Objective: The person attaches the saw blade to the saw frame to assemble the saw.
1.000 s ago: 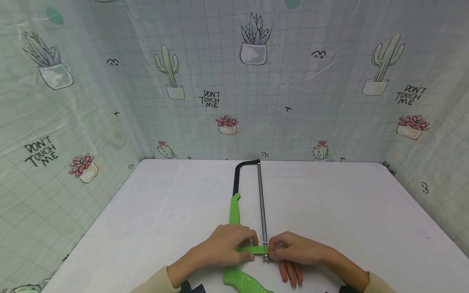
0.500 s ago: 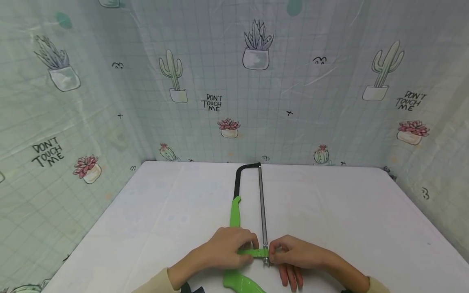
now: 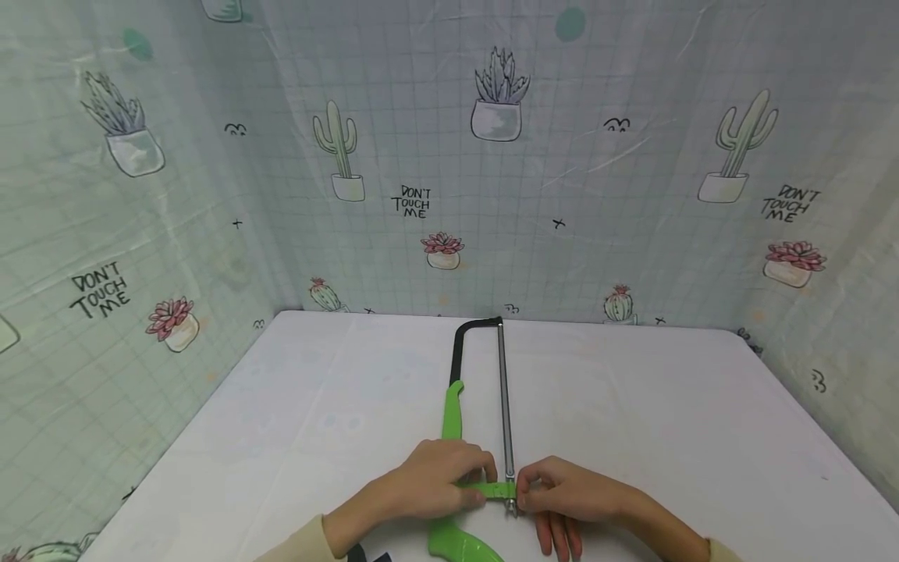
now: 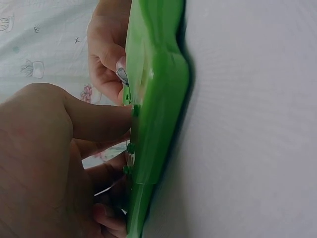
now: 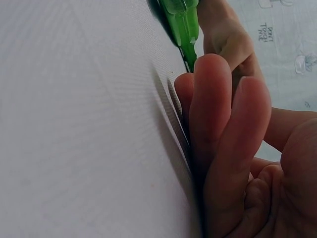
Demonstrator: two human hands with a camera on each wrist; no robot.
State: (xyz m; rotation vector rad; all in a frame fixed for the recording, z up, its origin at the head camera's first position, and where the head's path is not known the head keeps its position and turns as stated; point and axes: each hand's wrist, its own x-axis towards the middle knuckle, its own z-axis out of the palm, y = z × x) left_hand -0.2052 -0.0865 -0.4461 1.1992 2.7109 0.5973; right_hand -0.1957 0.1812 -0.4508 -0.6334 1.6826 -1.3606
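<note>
A hacksaw [image 3: 453,414] with a green and black frame lies on the white table, its grey blade [image 3: 505,406] on the right side. My left hand [image 3: 438,478] grips the green frame where the short crosspiece [image 3: 497,490] branches off, thumb and fingers on either side. At the crosspiece's outer end, my right hand [image 3: 572,488] pinches with thumb and forefinger, beside the metal tension screw [image 3: 511,507]. Its other fingers hang near the tabletop. From the left wrist, the green handle [image 4: 158,89] hides part of the right hand [image 4: 106,54].
The white table [image 3: 653,406] reaches back to a hanging sheet [image 3: 548,172] printed with cacti, which also runs along both sides. A dark object [image 3: 358,553] shows at the bottom edge beside my left forearm.
The head view has tilted slightly up, so everything sits a little lower in it. Both hands keep their places on the hacksaw, with hardly any movement.
</note>
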